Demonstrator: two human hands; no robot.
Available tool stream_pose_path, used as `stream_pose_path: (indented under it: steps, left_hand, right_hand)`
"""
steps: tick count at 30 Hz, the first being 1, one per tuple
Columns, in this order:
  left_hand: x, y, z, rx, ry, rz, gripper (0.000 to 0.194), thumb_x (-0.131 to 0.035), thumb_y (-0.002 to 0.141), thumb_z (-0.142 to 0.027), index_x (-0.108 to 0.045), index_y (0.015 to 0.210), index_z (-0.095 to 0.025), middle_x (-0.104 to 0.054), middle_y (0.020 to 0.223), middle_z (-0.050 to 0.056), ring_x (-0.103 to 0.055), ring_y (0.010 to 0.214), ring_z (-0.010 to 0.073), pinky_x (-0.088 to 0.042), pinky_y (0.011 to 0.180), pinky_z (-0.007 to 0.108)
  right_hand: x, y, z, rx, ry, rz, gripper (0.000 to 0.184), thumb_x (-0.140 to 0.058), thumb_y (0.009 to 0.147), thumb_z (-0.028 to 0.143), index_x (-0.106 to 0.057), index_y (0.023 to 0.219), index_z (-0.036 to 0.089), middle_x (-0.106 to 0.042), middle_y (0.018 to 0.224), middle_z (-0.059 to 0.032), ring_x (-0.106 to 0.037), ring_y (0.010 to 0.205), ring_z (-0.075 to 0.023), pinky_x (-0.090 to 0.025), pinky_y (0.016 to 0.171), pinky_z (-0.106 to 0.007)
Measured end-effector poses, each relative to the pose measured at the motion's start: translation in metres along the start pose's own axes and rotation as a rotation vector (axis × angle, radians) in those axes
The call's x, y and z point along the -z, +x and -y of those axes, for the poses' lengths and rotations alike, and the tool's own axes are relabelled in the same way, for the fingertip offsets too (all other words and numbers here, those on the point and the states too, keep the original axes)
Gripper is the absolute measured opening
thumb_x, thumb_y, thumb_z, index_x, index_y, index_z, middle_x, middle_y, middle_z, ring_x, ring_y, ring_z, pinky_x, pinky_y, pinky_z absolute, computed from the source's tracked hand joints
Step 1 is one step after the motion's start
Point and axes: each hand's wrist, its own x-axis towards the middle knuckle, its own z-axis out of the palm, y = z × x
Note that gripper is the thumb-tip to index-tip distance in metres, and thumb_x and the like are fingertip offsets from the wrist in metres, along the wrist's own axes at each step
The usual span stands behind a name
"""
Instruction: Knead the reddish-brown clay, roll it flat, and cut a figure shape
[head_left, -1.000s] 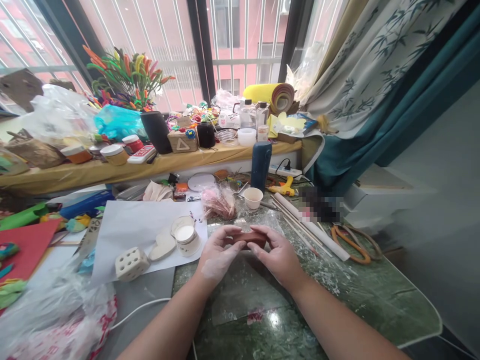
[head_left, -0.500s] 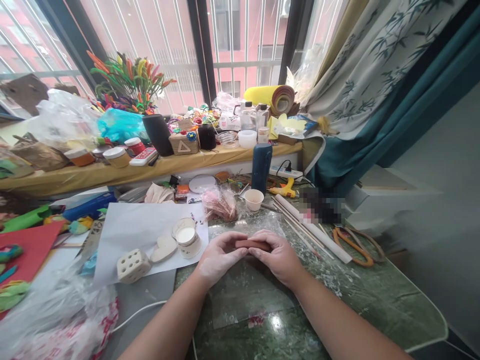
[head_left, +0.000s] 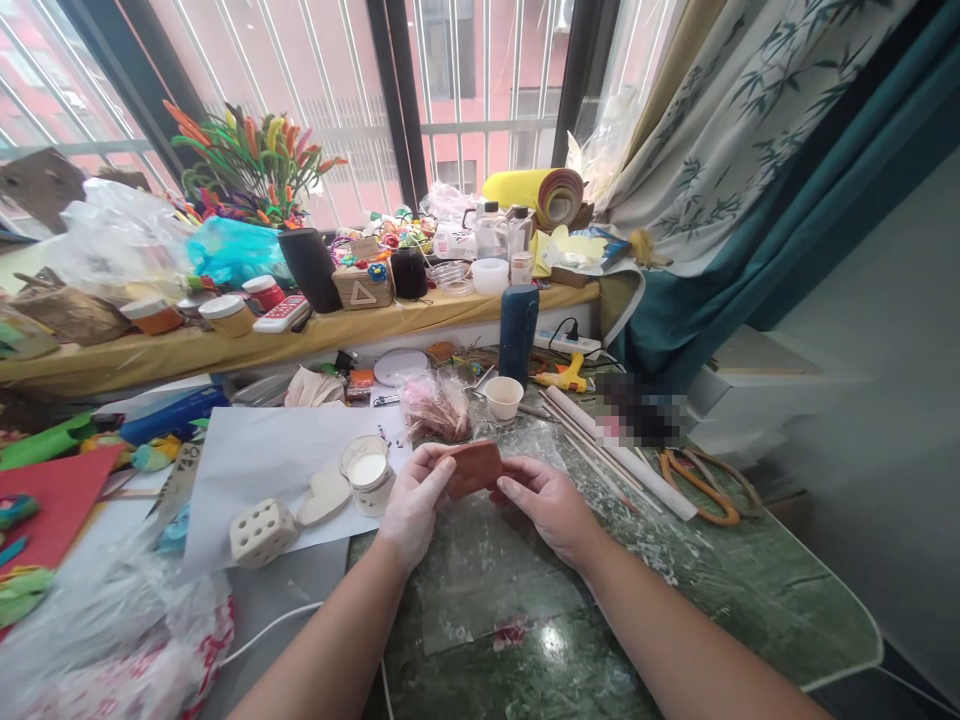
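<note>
A flat reddish-brown slab of clay is held up between my two hands, its broad face tilted into view. My left hand pinches the slab's left edge, thumb on the face. At the other edge, my right hand grips with thumb and fingers; its fingertips are partly hidden behind the slab. White powder coats both hands. Below them lies a clear plastic sheet on the green marbled tabletop. To the left, a white dice-shaped block, a heart-shaped piece and a glass jar stand by white paper.
Beyond the hands are a bag of brownish material, a paper cup and a dark blue speaker-like cylinder. On the right lie wooden sticks, a white tube, orange-handled scissors and a yellow glue gun. A plastic bag fills the lower left.
The clay slab has turned from nearly edge-on to showing its broad face and has risen slightly. My hands have moved apart to its opposite edges.
</note>
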Motion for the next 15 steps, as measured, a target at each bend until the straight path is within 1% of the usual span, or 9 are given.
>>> stream_pose_path:
  steps: [2, 4, 6, 10, 15]
  left_hand:
    - [-0.0015, -0.0005, -0.0008, 0.031, 0.049, 0.087, 0.049, -0.083, 0.075, -0.045, -0.068, 0.114, -0.021, -0.073, 0.122, 0.011, -0.069, 0.111, 0.0292, -0.055, 0.097, 0.042]
    - [-0.0037, -0.0006, -0.0003, 0.045, 0.112, 0.136, 0.054, -0.083, 0.075, -0.044, -0.07, 0.12, -0.019, -0.069, 0.13, 0.014, -0.063, 0.123, 0.0326, -0.048, 0.107, 0.045]
    - [-0.005, 0.0005, 0.0013, 0.045, 0.136, 0.122, 0.051, -0.081, 0.077, -0.043, -0.072, 0.12, -0.017, -0.069, 0.131, 0.015, -0.061, 0.125, 0.0342, -0.044, 0.111, 0.047]
    - [-0.0039, 0.0036, 0.0039, 0.032, 0.085, 0.061, 0.05, -0.081, 0.077, -0.042, -0.073, 0.12, -0.018, -0.071, 0.128, 0.015, -0.063, 0.123, 0.0344, -0.046, 0.109, 0.047]
    - [-0.0056, -0.0003, 0.002, 0.005, 0.107, 0.022, 0.048, -0.082, 0.076, -0.043, -0.074, 0.118, -0.02, -0.072, 0.126, 0.012, -0.065, 0.121, 0.0327, -0.048, 0.108, 0.045]
  right_hand:
    - [-0.0001, -0.0004, 0.0002, -0.002, -0.005, 0.005, 0.043, -0.079, 0.077, 0.053, -0.074, 0.106, 0.022, -0.076, 0.095, -0.0049, -0.069, 0.082, -0.0199, -0.056, 0.082, -0.038]
    - [-0.0003, -0.0008, 0.0002, -0.011, -0.008, -0.002, 0.041, -0.079, 0.077, 0.054, -0.074, 0.101, 0.021, -0.076, 0.092, -0.004, -0.068, 0.079, -0.0187, -0.056, 0.077, -0.035]
    - [-0.0006, -0.0008, 0.0001, -0.001, -0.032, -0.022, 0.042, -0.079, 0.077, 0.055, -0.073, 0.1, 0.021, -0.075, 0.091, -0.004, -0.067, 0.079, -0.0187, -0.055, 0.076, -0.034]
    - [-0.0018, 0.0002, 0.0, 0.065, -0.102, -0.04, 0.041, -0.077, 0.079, 0.054, -0.072, 0.104, 0.021, -0.075, 0.094, -0.0054, -0.068, 0.088, -0.0219, -0.054, 0.083, -0.036]
    - [-0.0027, 0.0002, -0.0025, 0.057, -0.11, 0.057, 0.04, -0.076, 0.081, 0.051, -0.071, 0.108, 0.022, -0.075, 0.094, -0.0048, -0.069, 0.097, -0.0245, -0.054, 0.089, -0.039]
